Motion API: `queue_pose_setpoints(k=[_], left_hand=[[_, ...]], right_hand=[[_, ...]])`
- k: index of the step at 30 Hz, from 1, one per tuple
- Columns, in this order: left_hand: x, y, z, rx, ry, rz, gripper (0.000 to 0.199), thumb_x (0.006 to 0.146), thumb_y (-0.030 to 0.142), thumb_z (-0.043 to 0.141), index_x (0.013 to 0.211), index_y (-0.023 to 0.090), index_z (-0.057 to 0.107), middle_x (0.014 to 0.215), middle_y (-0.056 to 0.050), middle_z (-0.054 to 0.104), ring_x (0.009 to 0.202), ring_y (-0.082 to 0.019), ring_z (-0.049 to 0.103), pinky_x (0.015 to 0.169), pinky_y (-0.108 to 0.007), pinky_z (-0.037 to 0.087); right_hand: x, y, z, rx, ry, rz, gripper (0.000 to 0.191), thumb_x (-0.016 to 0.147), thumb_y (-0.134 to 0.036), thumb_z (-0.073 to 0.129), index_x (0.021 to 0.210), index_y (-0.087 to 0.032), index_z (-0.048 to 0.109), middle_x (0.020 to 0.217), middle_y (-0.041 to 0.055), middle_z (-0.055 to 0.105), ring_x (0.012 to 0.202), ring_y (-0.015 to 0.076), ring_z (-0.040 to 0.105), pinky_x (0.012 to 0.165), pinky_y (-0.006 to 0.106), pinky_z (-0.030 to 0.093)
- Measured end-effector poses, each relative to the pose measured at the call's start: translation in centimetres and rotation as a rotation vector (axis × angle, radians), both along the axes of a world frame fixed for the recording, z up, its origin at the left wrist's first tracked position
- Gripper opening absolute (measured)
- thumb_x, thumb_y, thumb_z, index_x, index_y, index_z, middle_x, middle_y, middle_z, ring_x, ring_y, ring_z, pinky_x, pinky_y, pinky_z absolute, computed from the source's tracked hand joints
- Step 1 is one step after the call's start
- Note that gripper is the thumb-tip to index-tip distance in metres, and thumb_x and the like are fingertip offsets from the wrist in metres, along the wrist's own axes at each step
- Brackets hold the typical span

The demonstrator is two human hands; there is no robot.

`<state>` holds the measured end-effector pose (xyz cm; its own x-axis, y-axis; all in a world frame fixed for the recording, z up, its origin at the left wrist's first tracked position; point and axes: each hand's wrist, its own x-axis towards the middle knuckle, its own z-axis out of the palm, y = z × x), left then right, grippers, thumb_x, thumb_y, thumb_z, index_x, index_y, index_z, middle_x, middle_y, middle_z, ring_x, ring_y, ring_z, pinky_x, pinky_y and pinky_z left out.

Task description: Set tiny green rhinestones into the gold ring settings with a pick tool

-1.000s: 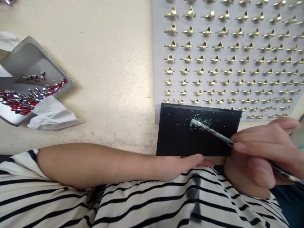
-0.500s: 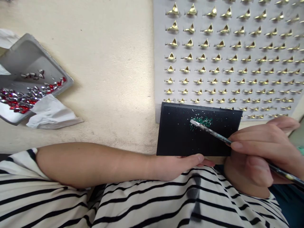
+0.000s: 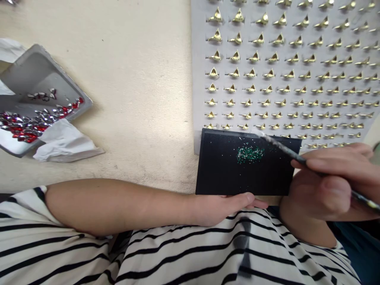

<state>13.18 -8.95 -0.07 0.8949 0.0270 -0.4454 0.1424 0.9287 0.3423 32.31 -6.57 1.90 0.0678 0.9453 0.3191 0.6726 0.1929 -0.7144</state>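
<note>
My left hand (image 3: 234, 206) grips the near edge of a black tray (image 3: 219, 174), its thumb along the edge and the other fingers mostly hidden underneath. A scatter of tiny green and clear rhinestones (image 3: 250, 153) lies on the tray. Between the fingers of my right hand (image 3: 332, 186) is a slim, dark, speckled picker pencil (image 3: 285, 149) with a whitish tip. That tip hovers around the tray's far edge, above the rhinestones; whether a stone sticks to it is too blurred to tell. Just beyond, gold-coloured rings (image 3: 245, 126) stand in rows on a pale board.
The pale ring board (image 3: 199, 79) fills the upper right, partly covered by the tray's far edge. On the left a grey metal tray (image 3: 59, 65) holds red and silver faceted stones (image 3: 32, 124). Crumpled white tissue (image 3: 67, 140) lies against it on the cream tabletop (image 3: 142, 87).
My right hand has lifted the picker pencil off the rhinestones and moved it away from me and to the right, towards the rings. My left hand and the black tray stay put.
</note>
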Motion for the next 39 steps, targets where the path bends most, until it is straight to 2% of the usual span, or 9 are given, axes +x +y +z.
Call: queue_pose_setpoints(k=[3,6,10,12,18,23,34,39], left_hand=[[-0.1,-0.1,0.0,0.029,-0.012,0.002,0.060,0.107,0.038,0.016,0.145,0.006,0.050,0.147,-0.010,0.056,0.138,-0.016,0.049,0.125,-0.029,0.024],[-0.2,-0.6,-0.3,0.067,-0.025,0.014,0.060,0.106,0.041,0.018,0.143,0.008,0.052,0.148,-0.008,0.056,0.140,-0.017,0.048,0.125,-0.029,0.023],[-0.3,-1.3,-0.7,0.116,-0.028,0.037,0.062,0.105,0.047,0.018,0.142,0.013,0.055,0.149,-0.003,0.055,0.140,-0.017,0.047,0.126,-0.032,0.021],[-0.3,-1.5,-0.9,0.123,-0.023,0.045,0.062,0.105,0.049,0.019,0.141,0.015,0.056,0.149,-0.001,0.055,0.139,-0.016,0.048,0.126,-0.031,0.022],[-0.3,-1.6,-0.8,0.125,-0.033,0.047,0.063,0.105,0.049,0.018,0.142,0.012,0.055,0.150,-0.003,0.054,0.140,-0.015,0.047,0.125,-0.028,0.021],[-0.4,-1.5,-0.8,0.111,-0.024,0.027,0.063,0.104,0.052,0.019,0.142,0.016,0.055,0.150,-0.001,0.054,0.139,-0.016,0.047,0.125,-0.029,0.021],[-0.3,-1.4,-0.7,0.091,-0.008,0.030,0.062,0.105,0.048,0.020,0.141,0.012,0.055,0.149,-0.004,0.055,0.138,-0.016,0.048,0.124,-0.028,0.023],[-0.4,-1.3,-0.7,0.107,-0.009,0.010,0.061,0.105,0.050,0.019,0.142,0.016,0.055,0.150,0.000,0.054,0.140,-0.015,0.046,0.126,-0.029,0.020]], right_hand=[[0.4,0.4,-0.2,0.004,-0.059,0.061,0.026,0.086,-0.029,0.051,0.102,-0.032,0.071,0.071,-0.0055,0.069,0.070,0.0160,0.067,0.064,0.038,0.038],[0.0,0.5,-0.4,-0.050,-0.064,0.041,0.023,0.085,-0.029,0.052,0.097,-0.031,0.072,0.074,-0.0059,0.071,0.071,0.0165,0.069,0.065,0.038,0.037],[-0.9,0.8,-1.5,0.121,-0.004,-0.063,0.019,0.082,-0.035,0.054,0.076,-0.026,0.070,0.061,-0.0060,0.067,0.058,0.0150,0.063,0.067,0.038,0.031],[-1.3,0.9,-1.9,0.150,0.010,-0.094,0.020,0.080,-0.035,0.055,0.071,-0.025,0.069,0.058,-0.0059,0.065,0.056,0.0142,0.061,0.069,0.039,0.030],[-1.6,1.0,-1.8,0.113,0.006,-0.094,0.018,0.080,-0.033,0.054,0.071,-0.025,0.069,0.059,-0.0063,0.066,0.058,0.0141,0.062,0.071,0.039,0.030],[-1.7,1.0,-1.6,0.123,-0.003,-0.091,0.020,0.082,-0.035,0.053,0.074,-0.026,0.069,0.059,-0.0074,0.065,0.058,0.0129,0.062,0.071,0.039,0.031],[-1.4,1.1,-2.1,0.168,0.011,-0.094,0.021,0.083,-0.037,0.054,0.073,-0.025,0.068,0.058,-0.0059,0.064,0.058,0.0146,0.063,0.068,0.038,0.030],[-1.2,1.1,-2.1,0.154,0.011,-0.099,0.021,0.081,-0.037,0.055,0.070,-0.025,0.069,0.058,-0.0062,0.065,0.057,0.0146,0.062,0.067,0.038,0.029]])
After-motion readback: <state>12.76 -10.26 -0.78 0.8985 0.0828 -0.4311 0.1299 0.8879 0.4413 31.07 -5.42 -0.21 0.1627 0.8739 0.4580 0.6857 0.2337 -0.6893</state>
